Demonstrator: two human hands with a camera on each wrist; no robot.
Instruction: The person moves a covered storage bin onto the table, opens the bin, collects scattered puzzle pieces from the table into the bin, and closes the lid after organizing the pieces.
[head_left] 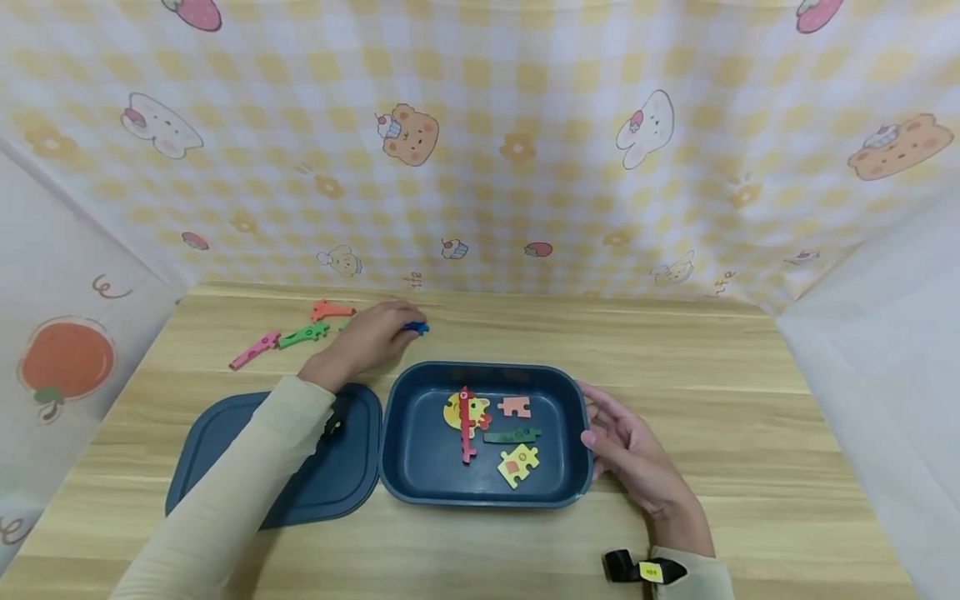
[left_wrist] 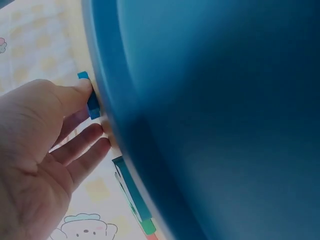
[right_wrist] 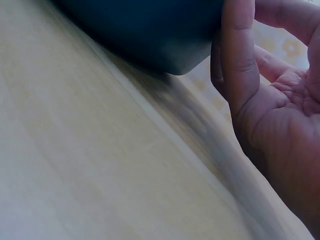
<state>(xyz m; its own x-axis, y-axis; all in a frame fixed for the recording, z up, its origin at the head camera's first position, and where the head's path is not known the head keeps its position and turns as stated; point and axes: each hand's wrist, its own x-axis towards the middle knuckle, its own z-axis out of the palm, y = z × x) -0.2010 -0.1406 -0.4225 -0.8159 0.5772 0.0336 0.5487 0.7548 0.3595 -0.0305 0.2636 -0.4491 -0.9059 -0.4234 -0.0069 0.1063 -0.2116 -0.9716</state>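
In the head view my left hand [head_left: 375, 335] is behind the box's back left corner. It pinches a small blue puzzle piece [head_left: 418, 327] between thumb and fingers; the left wrist view shows this blue piece [left_wrist: 93, 105] at the thumb tip. My right hand [head_left: 637, 458] holds the right end of the dark blue box [head_left: 435, 479], thumb at the rim and fingers along the outer wall. Inside the box lie a yellow animal-head piece [head_left: 453, 412] under a red strip [head_left: 464, 425], an orange piece [head_left: 516, 407], a dark green strip [head_left: 510, 437] and a yellow piece [head_left: 516, 473].
The dark blue lid [head_left: 337, 492] lies left of the box, partly under my left forearm. Beyond it on the wooden table [head_left: 750, 433] are a pink piece [head_left: 253, 352], a green piece [head_left: 302, 335] and an orange piece [head_left: 330, 310]. A patterned curtain [head_left: 480, 208] hangs behind.
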